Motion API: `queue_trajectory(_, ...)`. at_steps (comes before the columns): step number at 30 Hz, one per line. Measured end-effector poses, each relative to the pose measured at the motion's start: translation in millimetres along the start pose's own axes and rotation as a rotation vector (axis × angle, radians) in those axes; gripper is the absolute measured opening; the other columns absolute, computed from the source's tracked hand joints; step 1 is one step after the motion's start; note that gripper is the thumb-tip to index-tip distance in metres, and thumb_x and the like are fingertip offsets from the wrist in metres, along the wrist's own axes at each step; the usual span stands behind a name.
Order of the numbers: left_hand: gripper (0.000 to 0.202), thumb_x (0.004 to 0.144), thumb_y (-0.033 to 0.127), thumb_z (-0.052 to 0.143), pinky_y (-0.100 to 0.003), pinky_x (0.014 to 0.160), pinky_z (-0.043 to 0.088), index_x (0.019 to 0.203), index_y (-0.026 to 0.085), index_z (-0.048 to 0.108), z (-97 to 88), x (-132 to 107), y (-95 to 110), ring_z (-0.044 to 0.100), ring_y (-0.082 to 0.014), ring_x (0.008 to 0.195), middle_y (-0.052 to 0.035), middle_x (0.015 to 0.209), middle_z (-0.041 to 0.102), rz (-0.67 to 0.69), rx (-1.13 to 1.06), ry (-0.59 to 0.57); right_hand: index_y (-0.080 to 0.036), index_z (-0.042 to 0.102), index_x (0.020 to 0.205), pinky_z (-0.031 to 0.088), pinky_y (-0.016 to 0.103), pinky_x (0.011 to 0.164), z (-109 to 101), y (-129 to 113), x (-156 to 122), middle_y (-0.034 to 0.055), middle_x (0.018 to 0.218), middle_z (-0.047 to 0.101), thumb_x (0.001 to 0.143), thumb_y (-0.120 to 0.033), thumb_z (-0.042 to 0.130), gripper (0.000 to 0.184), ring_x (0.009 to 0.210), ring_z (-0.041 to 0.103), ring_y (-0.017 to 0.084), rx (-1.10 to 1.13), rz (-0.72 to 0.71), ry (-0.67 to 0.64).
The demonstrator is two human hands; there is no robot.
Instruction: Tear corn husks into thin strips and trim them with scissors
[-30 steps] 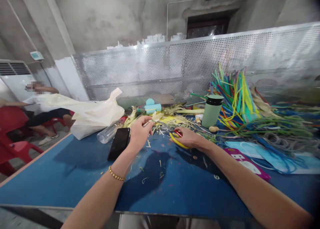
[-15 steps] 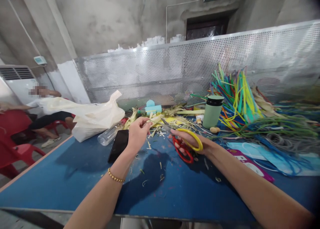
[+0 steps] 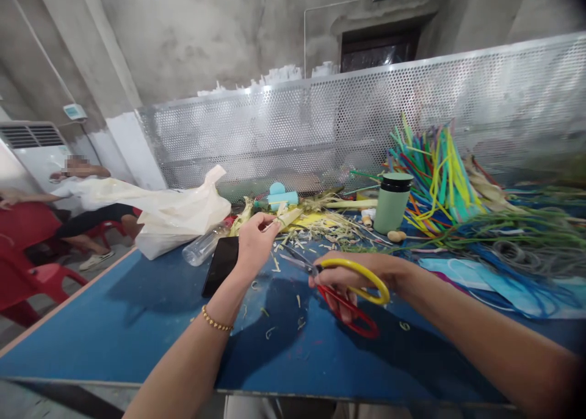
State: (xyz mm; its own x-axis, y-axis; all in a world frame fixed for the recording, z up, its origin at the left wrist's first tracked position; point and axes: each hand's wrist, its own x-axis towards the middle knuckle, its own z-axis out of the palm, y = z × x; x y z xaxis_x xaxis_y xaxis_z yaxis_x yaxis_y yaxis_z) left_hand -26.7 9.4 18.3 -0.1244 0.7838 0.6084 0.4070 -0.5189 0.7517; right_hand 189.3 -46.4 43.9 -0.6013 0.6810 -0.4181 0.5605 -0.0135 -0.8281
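My left hand [image 3: 254,242] pinches a pale green-yellow strip of plant husk [image 3: 289,216] between thumb and fingers. Around the handles of a pair of scissors [image 3: 352,272], one loop yellow and one red, my right hand [image 3: 341,280] is closed. The blades are slightly parted and point left toward my left hand, below the strip and apart from it. Shredded plant bits [image 3: 327,233] lie behind the scissors on the blue table [image 3: 160,339]. A black phone [image 3: 221,265] rests beside my left wrist.
To the left are a white plastic bag [image 3: 183,214] and a clear bottle [image 3: 201,248]. A green tumbler [image 3: 392,205], colourful strips [image 3: 442,181], cords [image 3: 508,254] and blue masks [image 3: 480,275] stand or lie right. A seated person [image 3: 101,214] is at far left.
My right hand has drawn the scissors back toward me and down, away from the strip. My left hand stays nearly in place, still holding the strip.
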Motion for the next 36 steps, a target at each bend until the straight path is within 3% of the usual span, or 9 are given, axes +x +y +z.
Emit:
queue_trajectory(3, 0.021, 0.075, 0.031, 0.063, -0.025, 0.067, 0.044, 0.084, 0.013, 0.068, -2.4, 2.3, -1.4, 0.058, -0.0149, 0.069, -0.0037, 0.075, 0.067, -0.014, 0.005, 0.020, -0.017, 0.054, 0.081, 0.049, 0.024, 0.046, 14.4, 7.0, -6.3, 0.0032, 0.061, 0.063, 0.085, -0.046, 0.052, 0.029, 0.050, 0.064, 0.016, -0.050, -0.110, 0.043)
queue_trajectory(9, 0.028, 0.073, 0.030, 0.065, -0.026, 0.068, 0.044, 0.094, 0.012, 0.069, -0.7, 6.5, -10.0, 0.058, -0.0157, 0.070, -0.0051, 0.079, 0.068, -0.083, -0.054, 0.036, -0.021, 0.041, 0.094, 0.047, 0.021, 0.038, 43.4, 13.9, -2.4, -0.0042, 0.059, 0.057, 0.088, -0.054, 0.046, 0.034, 0.043, 0.059, 0.012, 0.182, -0.222, 0.203)
queue_trajectory(13, 0.030, 0.072, 0.028, 0.065, -0.027, 0.073, 0.045, 0.096, 0.011, 0.069, 1.6, 6.1, -11.8, 0.060, -0.0172, 0.078, -0.0077, 0.088, 0.070, -0.106, -0.094, 0.029, -0.022, 0.041, 0.093, 0.044, 0.020, 0.033, 52.0, 7.3, 10.8, -0.0071, 0.056, 0.052, 0.087, -0.049, 0.047, 0.029, 0.038, 0.054, 0.011, 0.159, -0.187, 0.337)
queue_trajectory(18, 0.030, 0.073, 0.030, 0.066, -0.026, 0.070, 0.045, 0.095, 0.011, 0.068, 1.7, 3.3, -4.2, 0.058, -0.0156, 0.073, -0.0064, 0.083, 0.069, -0.138, -0.139, 0.030, -0.022, 0.042, 0.098, 0.044, 0.020, 0.032, 53.5, 7.8, 23.3, -0.0063, 0.059, 0.053, 0.087, -0.042, 0.047, 0.023, 0.038, 0.054, 0.011, 0.121, -0.170, 0.468)
queue_trajectory(27, 0.027, 0.069, 0.029, 0.069, -0.021, 0.056, 0.037, 0.089, 0.012, 0.068, 9.6, -7.5, 13.1, 0.046, -0.0083, 0.056, 0.0014, 0.066, 0.059, -0.277, -0.380, -0.008, -0.023, 0.043, 0.097, 0.041, 0.020, 0.033, 59.9, -1.7, 18.5, -0.0050, 0.061, 0.053, 0.089, -0.035, 0.042, 0.015, 0.038, 0.053, 0.011, 0.034, -0.134, 0.554)
queue_trajectory(31, 0.030, 0.067, 0.028, 0.072, -0.021, 0.054, 0.035, 0.091, 0.012, 0.067, 11.8, -10.0, 14.4, 0.045, -0.0070, 0.055, 0.0021, 0.066, 0.057, -0.332, -0.477, 0.008, -0.022, 0.045, 0.092, 0.036, 0.019, 0.039, 57.6, 3.3, 15.4, -0.0055, 0.057, 0.052, 0.090, -0.034, 0.043, 0.012, 0.038, 0.049, 0.009, -0.129, -0.183, 0.639)
queue_trajectory(36, 0.030, 0.066, 0.027, 0.073, -0.021, 0.055, 0.036, 0.091, 0.012, 0.067, 12.2, -9.3, 12.2, 0.046, -0.0063, 0.056, 0.0013, 0.068, 0.058, -0.348, -0.508, 0.034, -0.022, 0.047, 0.087, 0.034, 0.024, 0.053, 52.3, 16.4, 21.2, -0.0009, 0.065, 0.058, 0.089, -0.030, 0.046, 0.009, 0.054, 0.055, 0.013, -0.435, -0.274, 0.837)
